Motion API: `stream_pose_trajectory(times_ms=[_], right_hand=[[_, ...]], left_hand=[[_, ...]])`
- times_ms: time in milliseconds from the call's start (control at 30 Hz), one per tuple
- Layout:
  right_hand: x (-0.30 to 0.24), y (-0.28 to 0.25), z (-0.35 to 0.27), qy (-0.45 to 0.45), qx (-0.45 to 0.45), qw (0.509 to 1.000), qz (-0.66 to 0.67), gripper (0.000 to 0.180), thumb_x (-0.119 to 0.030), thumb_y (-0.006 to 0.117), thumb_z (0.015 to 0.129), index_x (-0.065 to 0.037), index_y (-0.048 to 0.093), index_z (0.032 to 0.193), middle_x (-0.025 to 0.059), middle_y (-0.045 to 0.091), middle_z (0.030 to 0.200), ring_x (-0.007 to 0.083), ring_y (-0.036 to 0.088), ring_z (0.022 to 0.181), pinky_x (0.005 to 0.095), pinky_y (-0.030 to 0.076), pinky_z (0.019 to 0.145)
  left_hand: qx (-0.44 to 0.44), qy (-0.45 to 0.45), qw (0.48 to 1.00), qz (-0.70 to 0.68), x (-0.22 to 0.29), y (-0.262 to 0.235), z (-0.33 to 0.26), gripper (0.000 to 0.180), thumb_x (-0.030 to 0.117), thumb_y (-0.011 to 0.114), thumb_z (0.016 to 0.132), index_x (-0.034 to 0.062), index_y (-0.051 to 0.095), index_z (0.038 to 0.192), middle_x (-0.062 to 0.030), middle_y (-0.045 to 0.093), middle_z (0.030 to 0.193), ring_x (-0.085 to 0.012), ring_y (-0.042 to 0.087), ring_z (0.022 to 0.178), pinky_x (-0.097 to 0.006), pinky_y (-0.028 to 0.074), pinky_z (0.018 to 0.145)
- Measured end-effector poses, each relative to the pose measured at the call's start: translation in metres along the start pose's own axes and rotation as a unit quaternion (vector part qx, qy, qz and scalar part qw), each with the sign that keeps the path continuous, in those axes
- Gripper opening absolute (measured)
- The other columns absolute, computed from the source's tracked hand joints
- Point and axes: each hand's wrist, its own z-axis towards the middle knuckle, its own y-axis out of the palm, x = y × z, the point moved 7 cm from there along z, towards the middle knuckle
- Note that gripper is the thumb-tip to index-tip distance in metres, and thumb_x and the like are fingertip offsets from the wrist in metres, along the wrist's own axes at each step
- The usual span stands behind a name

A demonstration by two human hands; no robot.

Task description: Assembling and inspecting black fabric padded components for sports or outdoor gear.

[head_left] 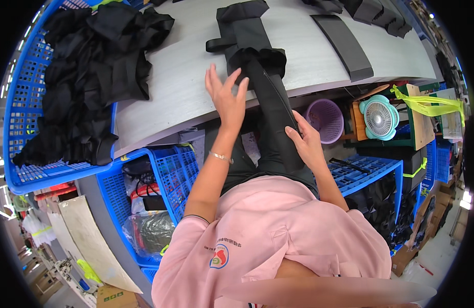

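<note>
A long black fabric piece (pixel 270 97) with a seam or zipper line along it runs from the table over its near edge to my lap. Its far end has folded flaps and a small side loop (pixel 220 44). My right hand (pixel 305 138) pinches the near part of this piece by its right edge, thumb on top. My left hand (pixel 228 97) is raised just left of the piece, fingers spread and holding nothing. The fingertips are close to the fabric; whether they touch it I cannot tell.
At the left, a blue plastic basket (pixel 29 110) is heaped with black fabric pieces (pixel 101 56). A flat black strip (pixel 345 49) lies on the grey table (pixel 180 61). Below right are a purple bin (pixel 324 120), a turquoise fan (pixel 379 117) and a blue stool (pixel 365 174).
</note>
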Motion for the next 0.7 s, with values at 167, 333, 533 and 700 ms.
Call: stream_pose_trajectory(times_ms=[167, 333, 533, 700], right_hand=[[-0.032, 0.002, 0.01, -0.073, 0.025, 0.988, -0.137, 0.05, -0.009, 0.063, 0.091, 0.0, 0.05, 0.138, 0.018, 0.07, 0.101, 0.0136, 0.066, 0.079, 0.0315, 0.051, 0.073], [-0.044, 0.001, 0.041, -0.116, 0.04, 0.964, -0.237, 0.045, -0.01, 0.063, 0.089, 0.003, 0.054, 0.132, 0.0272, 0.066, 0.095, 0.0326, 0.069, 0.079, 0.0372, 0.052, 0.07], [-0.018, 0.009, 0.082, -0.285, 0.073, 0.913, -0.282, 0.023, -0.01, 0.063, 0.085, 0.0, 0.062, 0.106, 0.0194, 0.069, 0.099, 0.0408, 0.066, 0.092, 0.0451, 0.053, 0.072], [0.026, 0.007, 0.076, 0.007, 0.061, 0.946, 0.317, 0.045, -0.02, 0.06, 0.098, -0.001, 0.049, 0.137, 0.0096, 0.061, 0.127, 0.0247, 0.06, 0.113, 0.0364, 0.051, 0.095]], left_hand=[[-0.094, 0.036, 0.992, -0.07, -0.001, 0.034, 0.035, 0.047, -0.006, 0.052, 0.077, 0.0018, 0.066, 0.121, -0.0226, 0.045, 0.146, -0.0373, 0.035, 0.141, -0.042, 0.034, 0.114], [-0.166, 0.164, 0.966, -0.111, 0.061, 0.033, 0.016, 0.038, -0.011, 0.047, 0.073, -0.0042, 0.066, 0.105, -0.0128, 0.052, 0.145, -0.0322, 0.038, 0.141, -0.04, 0.039, 0.111], [-0.273, 0.231, 0.922, -0.15, 0.108, 0.013, -0.03, 0.033, -0.006, 0.059, 0.075, 0.0046, 0.073, 0.104, -0.0067, 0.059, 0.138, -0.0312, 0.05, 0.132, -0.035, 0.052, 0.097], [-0.142, 0.083, 0.966, -0.2, 0.083, -0.032, -0.049, 0.061, -0.001, 0.066, 0.075, 0.0033, 0.055, 0.136, -0.0186, 0.044, 0.148, -0.0321, 0.044, 0.134, -0.039, 0.046, 0.101]])
